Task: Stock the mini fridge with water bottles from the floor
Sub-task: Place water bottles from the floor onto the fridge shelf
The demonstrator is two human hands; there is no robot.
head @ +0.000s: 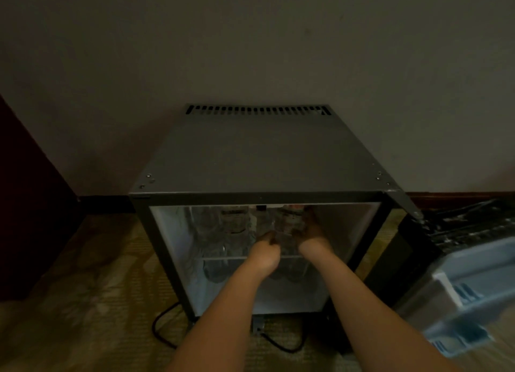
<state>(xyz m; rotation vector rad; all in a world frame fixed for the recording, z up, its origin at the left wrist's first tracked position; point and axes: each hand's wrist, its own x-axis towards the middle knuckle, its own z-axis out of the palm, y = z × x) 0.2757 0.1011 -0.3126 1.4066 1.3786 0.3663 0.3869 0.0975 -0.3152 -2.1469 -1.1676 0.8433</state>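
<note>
Dimly lit, carpet point(92, 302), wall point(250, 37), mini fridge point(259, 154)

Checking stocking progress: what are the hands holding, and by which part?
A water bottle: left grip on its lower body, right grip along its side.

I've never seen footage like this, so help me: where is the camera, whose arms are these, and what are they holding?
No machine here: a person wears a camera on the head, so this one picture looks forward and down along their own bare arms. The box is a mini fridge standing on carpet, its door swung open to the right. Both hands reach onto its upper shelf. The left hand grips the lower part of a water bottle; the right hand is at its other side, but the dim light hides how those fingers lie. Other bottles stand left of it and on the shelf below. A black cable lies on the carpet.
</note>
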